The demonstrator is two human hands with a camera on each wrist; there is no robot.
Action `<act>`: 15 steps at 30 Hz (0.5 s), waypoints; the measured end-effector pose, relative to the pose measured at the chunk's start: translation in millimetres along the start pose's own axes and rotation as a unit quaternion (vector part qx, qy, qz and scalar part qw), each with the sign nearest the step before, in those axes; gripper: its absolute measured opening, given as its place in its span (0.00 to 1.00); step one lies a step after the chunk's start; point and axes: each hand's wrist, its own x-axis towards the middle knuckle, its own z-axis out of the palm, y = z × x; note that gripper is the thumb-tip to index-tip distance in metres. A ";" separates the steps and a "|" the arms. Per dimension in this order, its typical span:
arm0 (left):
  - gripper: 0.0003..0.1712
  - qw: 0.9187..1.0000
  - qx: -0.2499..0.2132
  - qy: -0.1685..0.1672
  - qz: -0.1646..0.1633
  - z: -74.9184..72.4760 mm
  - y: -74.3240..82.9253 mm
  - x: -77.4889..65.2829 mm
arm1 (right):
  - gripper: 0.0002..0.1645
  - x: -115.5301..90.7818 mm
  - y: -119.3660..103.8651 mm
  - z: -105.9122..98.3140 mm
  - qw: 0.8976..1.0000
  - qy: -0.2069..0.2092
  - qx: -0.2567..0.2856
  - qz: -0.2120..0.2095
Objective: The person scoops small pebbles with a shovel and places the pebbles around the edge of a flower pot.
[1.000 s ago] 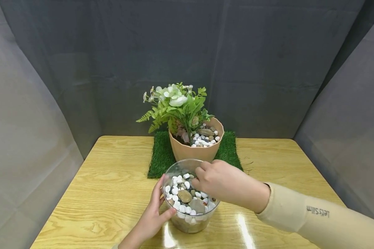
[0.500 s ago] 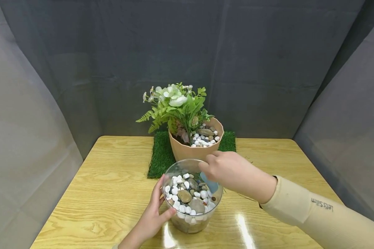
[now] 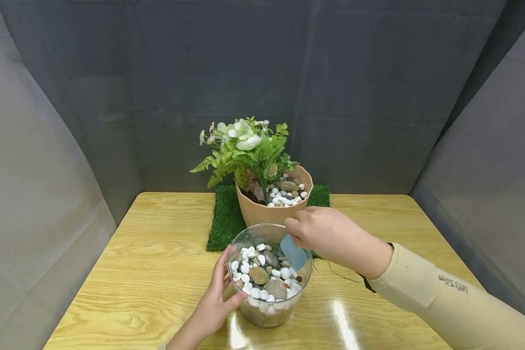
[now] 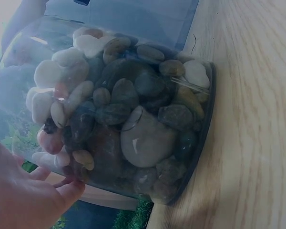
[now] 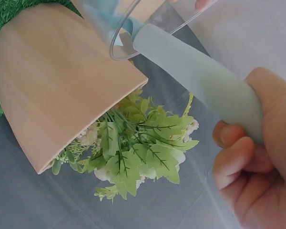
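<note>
A clear plastic container (image 3: 266, 319) full of white, brown and grey stones (image 4: 148, 138) stands upright on the table. My left hand (image 3: 214, 297) holds it from the left, the thumb near the front rim and the fingers spread round the side. Above its right rim, my right hand (image 3: 334, 239) grips the pale blue handle of a small trowel (image 5: 200, 76). The light blue blade (image 3: 294, 253) points down inside the container at the right wall. Whether its tip touches the stones, I cannot tell.
Just behind the container, a peach-coloured flowerpot (image 3: 262, 217) holds a white-flowered leafy plant (image 3: 249, 150) and pebbles. It stands on a green artificial grass mat (image 3: 223, 221). Dark thin strands (image 3: 343, 273) lie on the wooden table (image 3: 135, 272). Grey cloth walls (image 3: 218, 73) enclose the table.
My right hand has risen from over the stones and moved right toward the container's rim, and the trowel's blade has come into sight. The left hand keeps its hold.
</note>
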 end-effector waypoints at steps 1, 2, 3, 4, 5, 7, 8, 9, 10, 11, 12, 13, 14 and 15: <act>0.56 1.000 0.001 0.000 0.000 0.1 0.2 0.1 | 0.17 0.0 0.1 -0.2 1.000 -0.001 0.001 0.000; 0.56 1.000 0.000 0.000 -0.001 0.3 0.4 0.2 | 0.17 0.0 0.0 -0.4 1.000 -0.002 0.001 0.000; 0.56 1.000 0.000 0.000 -0.001 0.4 0.5 0.2 | 0.17 0.1 -0.2 -0.6 1.000 -0.003 0.000 0.000; 0.56 1.000 -0.001 0.000 -0.002 0.4 0.4 0.2 | 0.17 0.2 -0.6 -0.9 1.000 -0.006 -0.001 -0.001; 0.56 1.000 -0.001 0.000 -0.002 0.4 0.2 0.1 | 0.17 0.4 -1.2 -1.3 1.000 -0.008 -0.004 -0.003; 0.56 1.000 -0.003 -0.001 -0.004 0.4 -0.2 0.1 | 0.17 0.5 -2.9 -2.2 1.000 -0.009 -0.014 -0.009; 0.56 1.000 -0.005 -0.001 -0.004 0.4 -0.5 0.1 | 0.18 0.6 -4.0 -2.6 1.000 -0.010 -0.022 -0.015; 0.56 1.000 -0.005 -0.001 -0.005 0.4 -0.8 0.1 | 0.18 0.8 -5.4 -2.7 0.999 -0.010 -0.030 -0.020; 0.56 1.000 -0.006 -0.001 -0.006 0.3 -1.0 0.2 | 0.19 1.2 -6.6 -2.8 0.999 -0.009 -0.039 -0.026; 0.56 1.000 -0.007 -0.002 -0.006 0.3 -1.2 0.2 | 0.18 1.8 -8.0 -2.8 0.998 -0.007 -0.048 -0.030; 0.56 1.000 -0.008 -0.002 -0.007 0.2 -1.4 0.3 | 0.19 2.4 -9.4 -2.8 0.998 -0.004 -0.059 -0.034; 0.56 1.000 -0.008 -0.001 -0.008 0.1 -1.4 0.3 | 0.19 3.0 -10.9 -2.5 0.997 -0.002 -0.067 -0.037; 0.56 1.000 -0.009 -0.001 -0.008 0.0 -1.6 0.3 | 0.19 3.8 -12.5 -2.1 0.996 -0.001 -0.076 -0.042; 0.57 1.000 -0.009 -0.001 -0.008 -0.1 -1.6 0.3 | 0.18 4.6 -14.4 -1.6 0.996 0.001 -0.081 -0.046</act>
